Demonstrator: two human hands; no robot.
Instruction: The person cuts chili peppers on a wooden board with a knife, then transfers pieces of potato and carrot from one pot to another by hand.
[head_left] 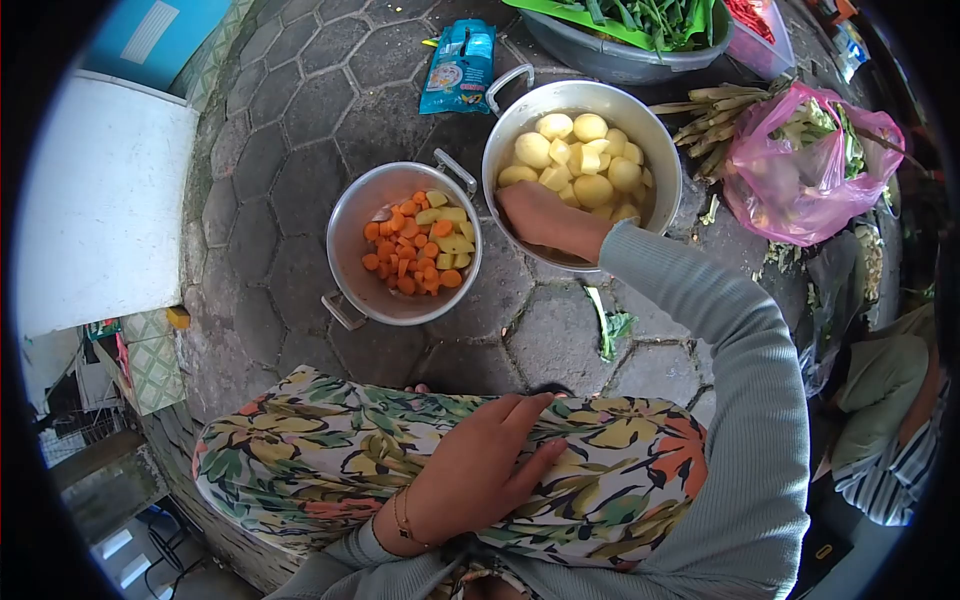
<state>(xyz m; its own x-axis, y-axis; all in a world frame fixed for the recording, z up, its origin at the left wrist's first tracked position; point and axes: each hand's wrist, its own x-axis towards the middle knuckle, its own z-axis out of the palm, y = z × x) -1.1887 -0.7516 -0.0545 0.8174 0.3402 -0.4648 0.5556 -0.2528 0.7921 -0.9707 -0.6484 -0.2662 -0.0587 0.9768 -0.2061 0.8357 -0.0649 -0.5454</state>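
Note:
My right hand [553, 218] reaches over the near rim of a large metal pot [668, 195]. Its fingers are down inside, hidden from view, beside peeled potatoes [594, 190] that sit in cloudy water. On my lap, over floral cloth [340, 450], rests my left hand [485, 462], holding nothing, fingers apart, with a thin bracelet at the wrist. A smaller metal pot [345, 235] stands to the left of the big one. In it lie cut orange carrots [405, 245] and pieces of potato [457, 222].
A blue packet [460, 68] lies behind the pots. Leafy greens [645, 20] fill a grey basin [625, 65]. On the right are a pink plastic bag [790, 190] and stalks [712, 115]. A green leaf scrap [612, 325] lies on the stone paving. Another person's leg [885, 375] shows far right.

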